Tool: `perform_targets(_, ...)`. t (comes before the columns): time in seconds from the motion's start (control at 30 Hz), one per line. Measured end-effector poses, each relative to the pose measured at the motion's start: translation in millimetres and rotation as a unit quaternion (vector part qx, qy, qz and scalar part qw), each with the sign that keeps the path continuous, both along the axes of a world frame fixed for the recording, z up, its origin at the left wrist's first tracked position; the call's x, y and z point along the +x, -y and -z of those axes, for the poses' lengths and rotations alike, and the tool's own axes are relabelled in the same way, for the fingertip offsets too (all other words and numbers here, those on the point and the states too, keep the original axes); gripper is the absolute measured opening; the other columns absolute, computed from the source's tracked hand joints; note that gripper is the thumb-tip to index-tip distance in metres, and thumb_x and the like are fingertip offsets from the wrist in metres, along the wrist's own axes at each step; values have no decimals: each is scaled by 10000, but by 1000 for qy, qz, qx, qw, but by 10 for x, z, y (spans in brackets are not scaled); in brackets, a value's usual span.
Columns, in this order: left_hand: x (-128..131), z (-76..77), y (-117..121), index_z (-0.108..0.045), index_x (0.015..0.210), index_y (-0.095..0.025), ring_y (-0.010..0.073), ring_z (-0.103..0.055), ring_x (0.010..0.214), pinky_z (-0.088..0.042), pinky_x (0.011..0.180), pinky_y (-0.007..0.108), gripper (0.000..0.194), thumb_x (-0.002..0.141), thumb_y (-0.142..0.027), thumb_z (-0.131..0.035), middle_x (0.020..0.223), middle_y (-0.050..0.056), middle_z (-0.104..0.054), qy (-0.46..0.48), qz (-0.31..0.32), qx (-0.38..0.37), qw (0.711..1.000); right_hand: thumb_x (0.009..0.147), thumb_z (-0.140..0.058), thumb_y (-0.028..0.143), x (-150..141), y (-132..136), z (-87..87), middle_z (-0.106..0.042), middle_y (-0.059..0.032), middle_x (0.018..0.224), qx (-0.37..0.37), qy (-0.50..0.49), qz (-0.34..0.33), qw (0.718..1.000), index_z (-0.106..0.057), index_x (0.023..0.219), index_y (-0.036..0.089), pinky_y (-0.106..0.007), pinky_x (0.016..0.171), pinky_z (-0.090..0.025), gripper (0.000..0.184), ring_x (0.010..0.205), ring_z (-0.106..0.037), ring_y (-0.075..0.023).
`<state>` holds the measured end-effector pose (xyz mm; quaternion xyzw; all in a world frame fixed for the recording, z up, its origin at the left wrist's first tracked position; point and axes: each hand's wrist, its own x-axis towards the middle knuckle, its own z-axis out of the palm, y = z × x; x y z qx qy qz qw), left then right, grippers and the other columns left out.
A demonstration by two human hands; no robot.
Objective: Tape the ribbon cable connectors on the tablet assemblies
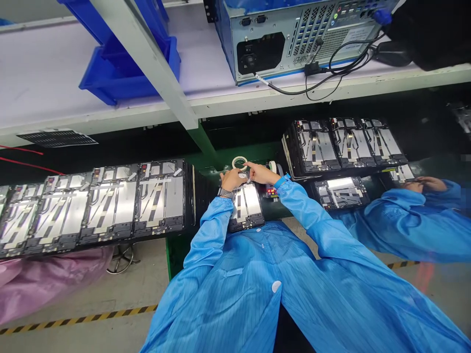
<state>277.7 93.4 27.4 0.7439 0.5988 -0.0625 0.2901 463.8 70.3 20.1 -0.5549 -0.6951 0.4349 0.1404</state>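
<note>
An opened tablet-like device point(247, 206), with silver panels and a black frame, lies in front of me. My left hand point(231, 179) rests over its upper left edge, fingers apart, and a banded watch circles that wrist. At the device's top edge my right hand point(259, 173) has its index finger stretched forward and the other fingers closed in at a small pale strip point(248, 180). Its fingertips are too small to see clearly. Just beyond both hands lies a ring-shaped roll of tape point(240, 163). Right of the device sits a small unit with a red display point(272, 191).
Similar opened devices stand in rows at left point(162, 201) and right point(351, 144). Another device point(340, 192) lies near a co-worker's hands point(427, 185). Overhead are a shelf edge point(235, 100), a computer case point(294, 39) with cables and blue bins point(128, 73).
</note>
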Motion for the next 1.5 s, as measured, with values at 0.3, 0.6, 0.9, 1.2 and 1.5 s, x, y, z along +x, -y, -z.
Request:
perform_targets(0.3,-11,9,-2,-693,1381,-297,388,-585,1363,-344,1156,532,612,838,-574,-745,1342,119,-744,4,-1,-2,1000,803,-612,-38,-35,-53,-154,-736,-20,878,25,86,-42,995,-435,1578,147,-233,688,-415,816,794,-636,-172)
perform_targets(0.6,-14,-25,6,-696,1372,-297,374,-581,1366,-341,1160,530,592,841,-555,-732,1364,110,-737,11,2,-7,1000,825,-645,8,-41,-77,-168,-767,-29,910,-13,71,-53,996,-363,1626,137,-232,686,-441,858,802,-658,-178)
perform_targets(0.9,-13,-26,10,-695,1362,-258,384,-596,1348,-357,1140,522,653,831,-636,-720,1338,141,-743,-3,10,0,1000,869,-738,157,-190,-58,-177,-765,-98,1014,23,163,-69,984,-355,1603,140,-278,753,-467,828,1001,-713,-271)
perform_targets(1.2,-8,-34,9,-685,1387,-275,387,-577,1382,-345,1153,518,669,825,-633,-741,1366,145,-731,3,2,-8,1000,857,-771,140,-189,-51,-130,-759,-113,994,22,164,-44,985,-384,1577,137,-291,724,-456,818,1017,-705,-300)
perform_targets(1.5,-9,-47,7,-675,1403,-290,387,-571,1387,-338,1156,508,705,801,-648,-756,1367,133,-734,7,-1,-15,1000,854,-814,141,-131,-62,-175,-764,-85,982,9,134,-34,990,-355,1615,144,-297,792,-466,889,984,-700,-264)
